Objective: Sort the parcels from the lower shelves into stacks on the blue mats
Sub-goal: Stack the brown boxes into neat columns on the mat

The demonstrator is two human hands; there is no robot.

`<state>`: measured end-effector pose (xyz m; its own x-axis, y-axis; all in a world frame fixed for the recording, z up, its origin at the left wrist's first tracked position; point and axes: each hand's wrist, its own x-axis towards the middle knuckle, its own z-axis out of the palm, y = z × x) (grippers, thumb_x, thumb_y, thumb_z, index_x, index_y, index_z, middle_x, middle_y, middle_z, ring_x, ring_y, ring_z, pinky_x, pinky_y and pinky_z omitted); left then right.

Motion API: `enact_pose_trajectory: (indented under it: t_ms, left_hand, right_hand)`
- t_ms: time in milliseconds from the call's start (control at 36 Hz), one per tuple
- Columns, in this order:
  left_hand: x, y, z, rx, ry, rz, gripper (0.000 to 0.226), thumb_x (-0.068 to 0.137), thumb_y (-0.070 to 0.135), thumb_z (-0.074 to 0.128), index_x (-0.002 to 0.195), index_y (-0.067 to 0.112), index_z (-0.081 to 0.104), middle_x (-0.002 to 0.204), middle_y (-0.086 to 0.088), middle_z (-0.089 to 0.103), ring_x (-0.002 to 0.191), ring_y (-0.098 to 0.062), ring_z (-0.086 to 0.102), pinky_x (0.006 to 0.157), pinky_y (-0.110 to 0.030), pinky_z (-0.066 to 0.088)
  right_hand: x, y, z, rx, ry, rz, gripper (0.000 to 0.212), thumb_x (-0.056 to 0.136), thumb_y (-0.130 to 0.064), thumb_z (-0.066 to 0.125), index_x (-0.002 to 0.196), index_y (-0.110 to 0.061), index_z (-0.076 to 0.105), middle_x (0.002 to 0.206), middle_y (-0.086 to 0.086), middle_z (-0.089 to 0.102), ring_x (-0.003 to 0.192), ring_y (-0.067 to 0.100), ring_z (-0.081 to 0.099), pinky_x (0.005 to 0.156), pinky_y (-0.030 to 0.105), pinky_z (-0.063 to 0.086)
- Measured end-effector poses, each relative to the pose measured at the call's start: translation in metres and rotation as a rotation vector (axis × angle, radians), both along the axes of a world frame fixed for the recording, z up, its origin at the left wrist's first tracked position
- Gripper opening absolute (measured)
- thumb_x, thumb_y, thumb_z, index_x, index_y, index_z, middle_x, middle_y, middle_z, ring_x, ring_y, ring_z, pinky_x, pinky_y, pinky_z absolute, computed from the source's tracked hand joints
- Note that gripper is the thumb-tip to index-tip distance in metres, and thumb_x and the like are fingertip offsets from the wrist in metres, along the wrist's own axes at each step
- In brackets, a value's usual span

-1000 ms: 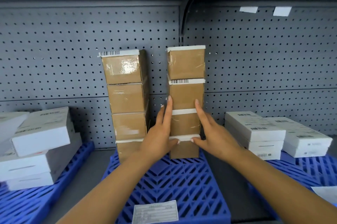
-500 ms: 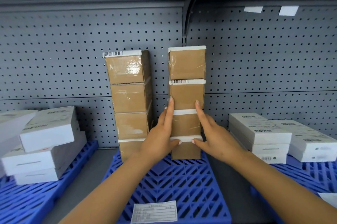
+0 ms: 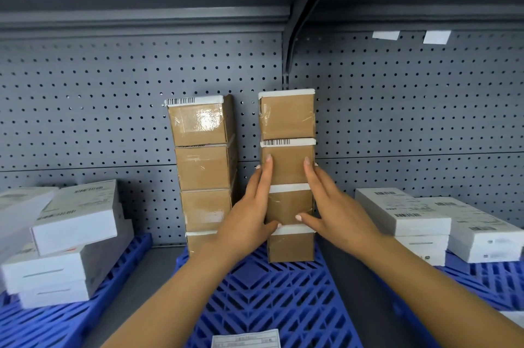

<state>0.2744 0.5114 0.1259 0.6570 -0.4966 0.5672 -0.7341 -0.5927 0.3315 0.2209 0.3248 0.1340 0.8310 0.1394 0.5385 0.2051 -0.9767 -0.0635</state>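
Head view has you squaring up a stack, not carrying a parcel. Your left hand (image 3: 246, 214) and right hand (image 3: 337, 211) lie flat against opposite sides of the tall column of four brown taped cardboard parcels (image 3: 287, 120). The fingers are straight and point up along the second and third boxes. The thumbs lie across the front near the white tape seam above the bottom box. Neither hand is curled round anything; both press, with the column between your palms.

That column stands on the blue slatted plastic mat (image 3: 269, 296), which runs from under your wrists back toward the grey perforated rear panel (image 3: 113, 92). Just outside your left hand stands a second column of four similar brown parcels (image 3: 202, 169), apart from the first at the top; lower down your left hand hides the gap. Farther beyond your left hand sit loosely piled white flat boxes (image 3: 73, 223), and beyond your right hand neater white flat boxes (image 3: 402, 214), each group on its own blue mat.

I judge that placing is done here and this is the tidying stage. Next, ease both palms away evenly so the upper boxes do not shift, then reach for another parcel.
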Motion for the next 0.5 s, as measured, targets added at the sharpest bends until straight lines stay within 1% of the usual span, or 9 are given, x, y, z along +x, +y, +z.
enact_pose_trajectory:
  t_ms: [83,194,250,278,306,361,417,444,500]
  left_hand:
    - [0.000,-0.001,0.000,0.002,0.001,0.000,0.127,0.082,0.021,0.075,0.135,0.047,-0.038,0.161,0.001,-0.004,0.106,-0.021,0.060,0.085,-0.037,0.055]
    - [0.000,-0.001,0.000,0.012,-0.004,0.000,0.127,0.082,0.021,0.075,0.134,0.048,-0.038,0.161,0.002,-0.006,0.102,-0.022,0.062,0.084,-0.038,0.055]
    - [0.001,0.000,-0.001,0.016,-0.024,-0.003,0.127,0.082,0.022,0.075,0.135,0.047,-0.038,0.161,0.002,-0.005,0.104,-0.022,0.061,0.085,-0.038,0.055]
    - [0.001,0.000,-0.002,0.016,-0.039,-0.005,0.127,0.081,0.022,0.075,0.135,0.047,-0.038,0.161,0.002,-0.005,0.111,-0.023,0.058,0.088,-0.037,0.054]
    - [0.001,0.001,-0.003,0.014,-0.057,-0.009,0.128,0.081,0.023,0.075,0.135,0.046,-0.038,0.161,0.002,-0.005,0.122,-0.024,0.051,0.093,-0.036,0.051]
    - [0.000,0.003,-0.006,0.019,-0.100,-0.011,0.126,0.082,0.026,0.075,0.136,0.045,-0.038,0.161,0.001,-0.008,0.141,-0.024,0.027,0.105,-0.034,0.040]
    - [-0.004,0.009,-0.010,0.045,-0.134,-0.004,0.122,0.083,0.034,0.072,0.137,0.041,-0.037,0.160,0.001,-0.012,0.147,-0.019,0.007,0.114,-0.031,0.023]
    - [-0.007,0.014,-0.013,0.061,-0.140,-0.003,0.119,0.084,0.038,0.070,0.139,0.039,-0.036,0.160,0.003,-0.015,0.147,-0.016,0.002,0.116,-0.030,0.017]
    - [-0.013,0.024,-0.019,0.094,-0.141,-0.005,0.113,0.086,0.044,0.065,0.141,0.037,-0.033,0.158,0.007,-0.020,0.146,-0.010,-0.005,0.117,-0.027,0.011]
  right_hand:
    - [0.001,0.001,-0.001,0.016,-0.008,-0.002,0.106,0.090,-0.050,0.056,0.134,-0.033,-0.040,0.160,0.000,-0.007,0.111,0.021,0.055,0.082,0.034,0.052]
    - [0.001,0.001,0.000,0.008,-0.012,-0.010,0.106,0.090,-0.050,0.055,0.135,-0.033,-0.040,0.160,-0.001,-0.006,0.107,0.018,0.056,0.080,0.031,0.052]
    - [0.000,0.000,0.000,0.002,-0.020,-0.010,0.105,0.091,-0.051,0.054,0.138,-0.032,-0.037,0.160,-0.001,-0.006,0.113,0.020,0.053,0.081,0.030,0.051]
    - [0.000,0.000,-0.001,0.005,-0.029,-0.007,0.104,0.090,-0.051,0.054,0.140,-0.032,-0.035,0.160,-0.001,-0.006,0.120,0.021,0.049,0.084,0.030,0.051]
    - [-0.001,0.000,-0.001,0.010,-0.042,-0.003,0.104,0.090,-0.052,0.054,0.141,-0.032,-0.034,0.160,-0.001,-0.006,0.128,0.021,0.043,0.088,0.031,0.049]
    - [-0.003,-0.001,-0.003,0.019,-0.062,0.001,0.103,0.090,-0.054,0.053,0.141,-0.034,-0.034,0.160,-0.002,-0.007,0.142,0.020,0.023,0.101,0.034,0.044]
    - [-0.009,0.000,-0.005,0.015,-0.080,0.002,0.101,0.089,-0.055,0.052,0.142,-0.034,-0.032,0.160,-0.001,-0.007,0.145,0.017,0.008,0.111,0.037,0.034]
    - [-0.013,0.001,-0.006,0.013,-0.095,0.010,0.099,0.089,-0.056,0.051,0.143,-0.035,-0.030,0.160,-0.001,-0.006,0.146,0.017,0.005,0.113,0.037,0.030]
    - [-0.024,0.004,-0.010,0.014,-0.131,0.038,0.093,0.088,-0.057,0.048,0.148,-0.035,-0.021,0.160,0.000,0.000,0.146,0.017,0.006,0.115,0.036,0.024]
